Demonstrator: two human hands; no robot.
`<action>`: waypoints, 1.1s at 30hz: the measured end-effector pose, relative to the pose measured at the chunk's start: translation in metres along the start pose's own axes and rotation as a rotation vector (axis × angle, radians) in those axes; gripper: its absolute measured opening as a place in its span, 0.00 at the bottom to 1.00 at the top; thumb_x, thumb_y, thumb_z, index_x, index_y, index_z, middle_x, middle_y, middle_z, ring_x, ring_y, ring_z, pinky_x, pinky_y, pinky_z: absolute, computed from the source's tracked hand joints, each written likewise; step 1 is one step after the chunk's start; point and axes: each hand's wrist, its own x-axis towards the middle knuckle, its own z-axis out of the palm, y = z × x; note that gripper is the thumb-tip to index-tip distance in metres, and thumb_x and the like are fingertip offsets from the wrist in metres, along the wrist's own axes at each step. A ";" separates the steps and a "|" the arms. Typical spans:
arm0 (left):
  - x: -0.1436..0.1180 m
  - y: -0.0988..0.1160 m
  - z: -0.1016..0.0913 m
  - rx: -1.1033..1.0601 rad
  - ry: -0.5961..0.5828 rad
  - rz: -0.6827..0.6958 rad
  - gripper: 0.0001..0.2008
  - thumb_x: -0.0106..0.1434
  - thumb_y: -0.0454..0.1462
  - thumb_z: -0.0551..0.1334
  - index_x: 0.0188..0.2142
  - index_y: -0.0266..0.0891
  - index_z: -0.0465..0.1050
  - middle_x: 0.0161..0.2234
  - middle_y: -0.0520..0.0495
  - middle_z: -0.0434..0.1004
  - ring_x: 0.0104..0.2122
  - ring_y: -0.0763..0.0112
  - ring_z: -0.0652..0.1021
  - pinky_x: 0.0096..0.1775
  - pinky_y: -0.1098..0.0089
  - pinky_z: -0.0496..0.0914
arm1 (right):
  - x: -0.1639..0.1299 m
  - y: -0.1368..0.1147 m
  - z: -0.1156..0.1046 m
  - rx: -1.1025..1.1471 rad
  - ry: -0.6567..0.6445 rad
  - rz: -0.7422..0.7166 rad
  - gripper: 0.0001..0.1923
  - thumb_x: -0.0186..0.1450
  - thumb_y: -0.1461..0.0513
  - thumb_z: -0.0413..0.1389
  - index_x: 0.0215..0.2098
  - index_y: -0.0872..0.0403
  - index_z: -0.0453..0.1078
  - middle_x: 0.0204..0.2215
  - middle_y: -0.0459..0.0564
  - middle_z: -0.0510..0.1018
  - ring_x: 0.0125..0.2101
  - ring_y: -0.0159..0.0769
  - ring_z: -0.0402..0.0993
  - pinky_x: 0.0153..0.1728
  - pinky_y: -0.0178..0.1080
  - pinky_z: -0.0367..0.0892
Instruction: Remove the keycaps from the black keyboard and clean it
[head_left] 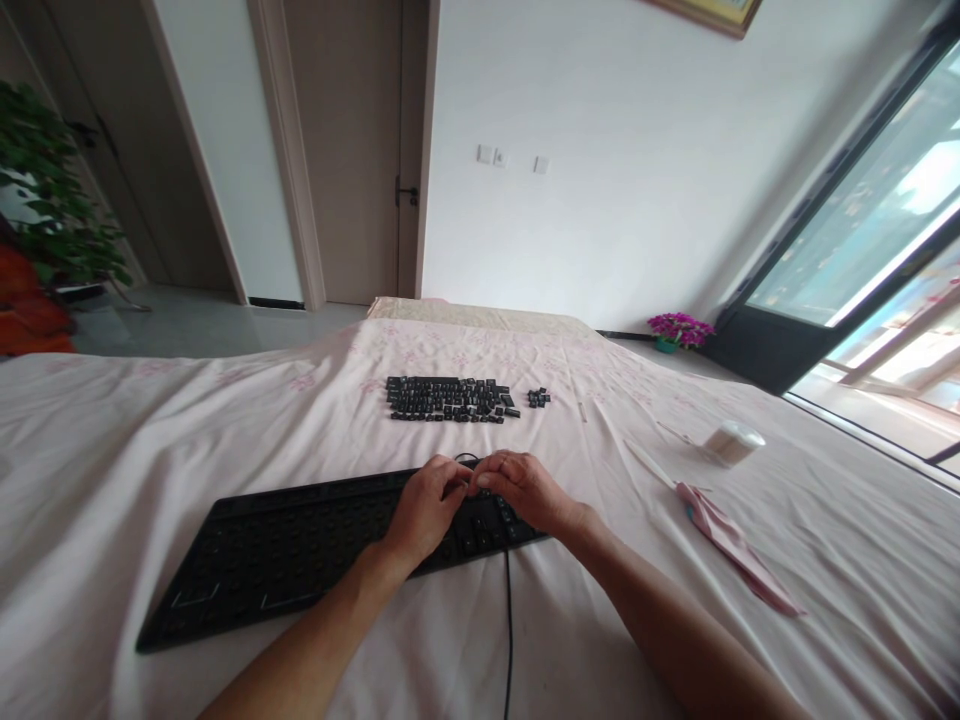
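A black keyboard (pixel 285 550) lies on a bed covered by a pale pink sheet (pixel 150 440). Most of its keycaps are off; a few remain near its right end. My left hand (pixel 424 510) and my right hand (pixel 525 490) meet over that right end, fingertips together and curled on the keys. What the fingertips pinch is too small to tell. Rows of loose black keycaps (pixel 448 398) lie further out on the sheet, with a small separate cluster of keycaps (pixel 538 398) to their right. The keyboard's black cable (pixel 508 630) runs toward me.
A round white container (pixel 733 442) sits on the sheet at the right, with a folded pink cloth (pixel 731 545) in front of it. A door, a green plant (pixel 52 200), a pot of purple flowers (pixel 679 330) and a large window surround the bed.
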 end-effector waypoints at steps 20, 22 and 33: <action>0.002 0.005 0.009 0.240 -0.110 -0.005 0.05 0.58 0.31 0.61 0.32 0.42 0.74 0.35 0.52 0.73 0.37 0.69 0.75 0.39 0.72 0.66 | -0.005 0.026 0.018 0.072 0.169 -0.160 0.19 0.71 0.56 0.44 0.30 0.54 0.70 0.27 0.48 0.77 0.30 0.33 0.74 0.37 0.35 0.66; 0.002 0.007 0.013 0.297 -0.100 -0.012 0.02 0.59 0.34 0.62 0.32 0.42 0.74 0.34 0.51 0.74 0.37 0.67 0.74 0.38 0.71 0.65 | -0.006 0.026 0.019 0.033 0.164 -0.234 0.17 0.71 0.58 0.44 0.30 0.54 0.70 0.28 0.48 0.77 0.31 0.33 0.74 0.38 0.36 0.67; 0.001 0.015 0.020 0.402 -0.051 0.014 0.11 0.67 0.40 0.55 0.33 0.44 0.76 0.34 0.50 0.76 0.38 0.66 0.74 0.40 0.70 0.64 | -0.017 0.025 0.024 -0.054 0.299 -0.390 0.13 0.71 0.62 0.44 0.32 0.53 0.67 0.26 0.49 0.76 0.27 0.33 0.72 0.32 0.36 0.68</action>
